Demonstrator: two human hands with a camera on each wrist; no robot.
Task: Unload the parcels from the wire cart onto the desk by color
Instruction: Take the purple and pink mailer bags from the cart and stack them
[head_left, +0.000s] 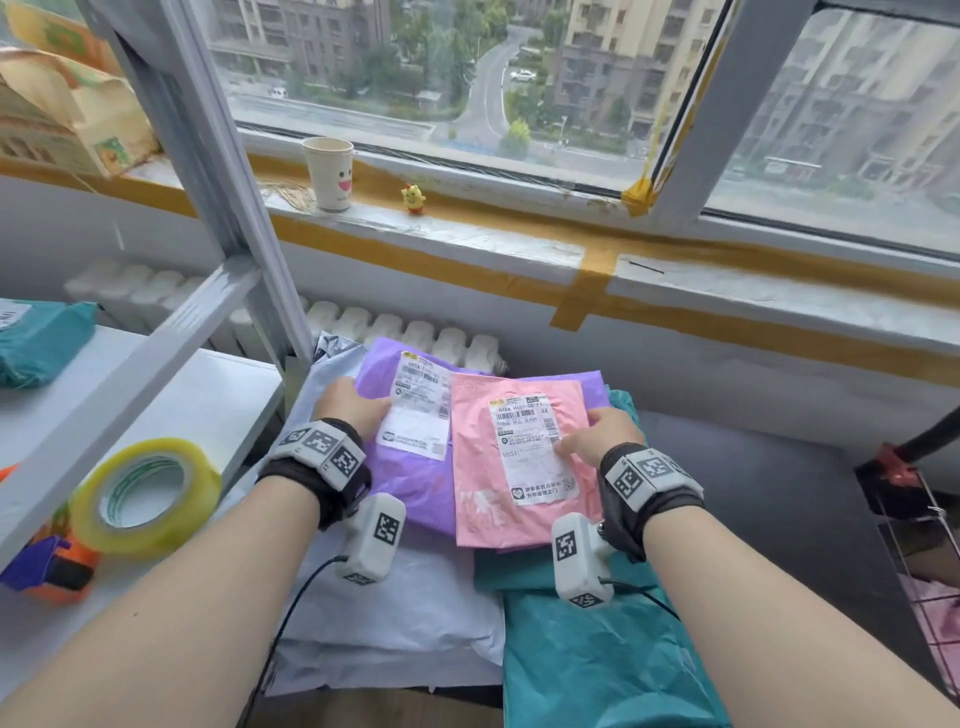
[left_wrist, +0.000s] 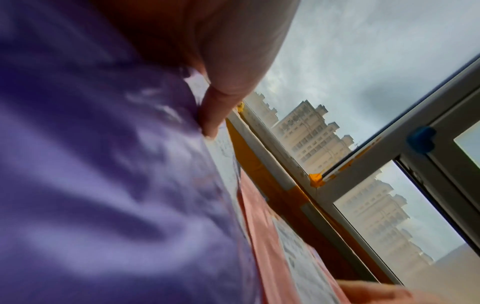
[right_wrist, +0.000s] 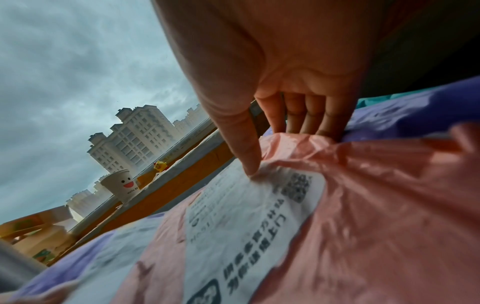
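1. Separating two stacked mailers looks like the step in hand: the pink parcel lies on top of the purple parcel, overlapping its right part, between the two hands.
2. Doing it well likely means lifting the pink one clear while the other hand pins the purple one, so the slippery film does not drag both along.
3. Each color probably needs its own pile; a teal parcel lies under the right forearm and a pale grey-white parcel under the left wrist, so drop spots should stay distinct.
4. The left hand rests on the purple parcel's left edge, thumb pressed onto the film; whether the fingers curl under the edge cannot be told.
5. The right hand pinches the pink parcel's right edge: thumb on the white label, fingers curled down behind the bunched film.
6. Risk, as judged: the thin film may tear or slip if pulled by one corner.
7. Left of the left forearm sits a yellow tape roll; another teal parcel lies farther left on a white shelf.
8. Far right of the right hand, part of the wire cart shows, with something pink inside.
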